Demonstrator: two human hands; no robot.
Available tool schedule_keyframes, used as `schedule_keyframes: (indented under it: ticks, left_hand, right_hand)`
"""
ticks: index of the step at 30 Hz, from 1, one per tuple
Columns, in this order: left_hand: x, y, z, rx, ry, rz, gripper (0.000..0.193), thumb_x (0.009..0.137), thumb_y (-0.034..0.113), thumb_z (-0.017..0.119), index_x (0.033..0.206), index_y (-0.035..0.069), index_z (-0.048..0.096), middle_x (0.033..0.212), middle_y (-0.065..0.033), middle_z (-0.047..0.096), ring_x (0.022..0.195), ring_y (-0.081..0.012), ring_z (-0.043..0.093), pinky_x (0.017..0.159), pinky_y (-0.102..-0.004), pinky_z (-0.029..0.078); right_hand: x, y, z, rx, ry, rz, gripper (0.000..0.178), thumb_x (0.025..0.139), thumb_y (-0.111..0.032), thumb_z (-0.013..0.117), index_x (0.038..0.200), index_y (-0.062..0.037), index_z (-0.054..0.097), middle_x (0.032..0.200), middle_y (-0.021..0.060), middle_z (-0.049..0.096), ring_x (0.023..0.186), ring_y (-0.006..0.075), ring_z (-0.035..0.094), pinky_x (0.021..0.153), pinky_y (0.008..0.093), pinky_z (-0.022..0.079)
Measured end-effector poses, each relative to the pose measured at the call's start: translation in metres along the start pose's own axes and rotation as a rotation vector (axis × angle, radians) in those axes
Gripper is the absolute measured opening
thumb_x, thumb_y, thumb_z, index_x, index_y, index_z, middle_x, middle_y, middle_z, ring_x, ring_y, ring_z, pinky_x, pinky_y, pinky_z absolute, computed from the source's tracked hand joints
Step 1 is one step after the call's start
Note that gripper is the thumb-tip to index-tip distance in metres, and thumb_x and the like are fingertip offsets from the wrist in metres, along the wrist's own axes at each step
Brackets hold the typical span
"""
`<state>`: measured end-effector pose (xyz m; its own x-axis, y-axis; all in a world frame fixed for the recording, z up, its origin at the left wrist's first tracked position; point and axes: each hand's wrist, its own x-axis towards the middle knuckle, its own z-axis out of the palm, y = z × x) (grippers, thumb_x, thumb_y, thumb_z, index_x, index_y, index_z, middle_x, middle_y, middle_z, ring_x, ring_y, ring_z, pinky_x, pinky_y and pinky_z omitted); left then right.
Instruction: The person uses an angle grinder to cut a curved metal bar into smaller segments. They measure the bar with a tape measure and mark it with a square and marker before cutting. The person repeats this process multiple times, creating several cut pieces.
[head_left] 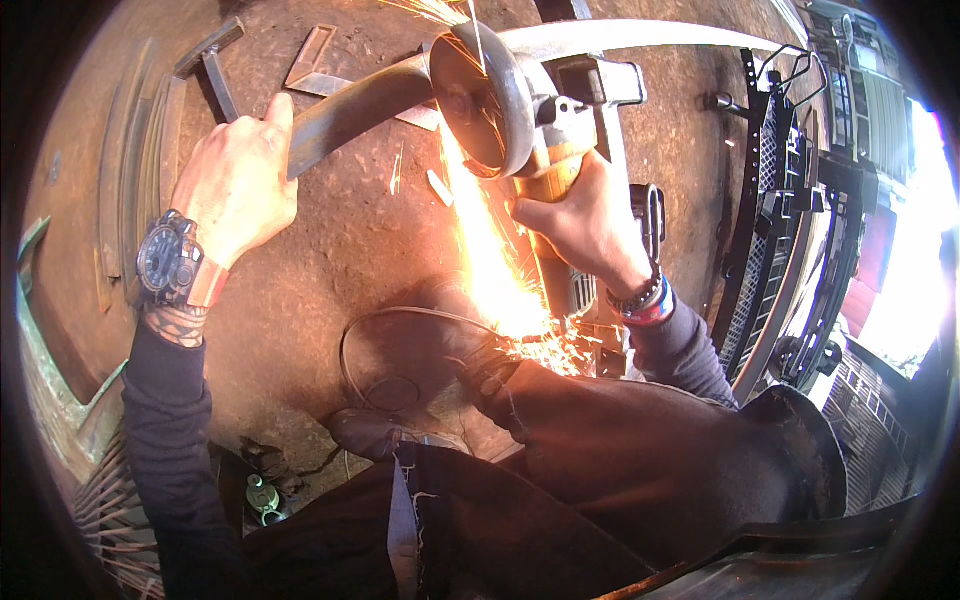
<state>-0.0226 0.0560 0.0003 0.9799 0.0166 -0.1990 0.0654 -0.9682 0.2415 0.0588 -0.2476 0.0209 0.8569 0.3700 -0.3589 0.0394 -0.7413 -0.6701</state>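
My right hand [590, 220] is wrapped round the yellow body of an angle grinder [555, 135]. Its round disc [468, 105] and grey guard stand upright against a curved, dark metal bar [365, 112]. My left hand [240, 180] grips the near left end of that bar, the fingers partly hidden behind it. A bright stream of sparks [490, 255] pours from the disc down toward my boots, and a smaller spray flies off at the top. The exact spot where disc meets bar is hidden by the guard and the glare.
Angled metal pieces [215, 65] lie on the brown floor [300, 300] at the far left. A black metal frame with mesh [765, 190] stands at the right. A thin cable [350, 350] loops near my boots. At lower left are a small greenish bottle-like object [262, 497] and several rods.
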Motion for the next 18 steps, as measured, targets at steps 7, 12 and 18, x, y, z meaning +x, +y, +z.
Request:
schedule_keyframes:
  ticks: [7, 12, 18]
  left_hand:
    - [-0.002, 0.001, 0.0, 0.043, 0.032, 0.017, 0.053, 0.077, 0.007, 0.074, 0.121, -0.009, 0.05, 0.082, -0.0273, 0.068, 0.084, -0.0419, 0.07, 0.078, -0.0475, 0.058]
    - [0.0, 0.004, -0.001, 0.018, 0.006, -0.014, 0.046, 0.077, 0.007, 0.074, 0.114, -0.007, 0.051, 0.081, -0.0275, 0.068, 0.084, -0.0433, 0.07, 0.08, -0.0472, 0.058]
    - [-0.003, 0.0, -0.001, 0.025, 0.02, 0.007, 0.042, 0.076, 0.005, 0.074, 0.11, -0.006, 0.051, 0.08, -0.0271, 0.069, 0.085, -0.0428, 0.071, 0.078, -0.0473, 0.059]
  right_hand:
    - [0.017, -0.021, -0.004, -0.004, -0.037, -0.038, 0.038, 0.071, -0.015, 0.076, 0.104, 0.0023, 0.068, 0.09, 0.0111, 0.073, 0.081, 0.0188, 0.07, 0.076, 0.0334, 0.056]
    - [0.021, -0.023, -0.004, 0.01, -0.024, -0.061, 0.041, 0.071, -0.018, 0.076, 0.104, 0.0032, 0.068, 0.091, 0.0155, 0.074, 0.083, 0.0221, 0.073, 0.077, 0.0345, 0.056]
    - [0.009, -0.013, -0.002, -0.036, -0.029, -0.059, 0.029, 0.074, -0.01, 0.074, 0.099, 0.0027, 0.069, 0.086, 0.0072, 0.071, 0.075, 0.0146, 0.068, 0.072, 0.0305, 0.055]
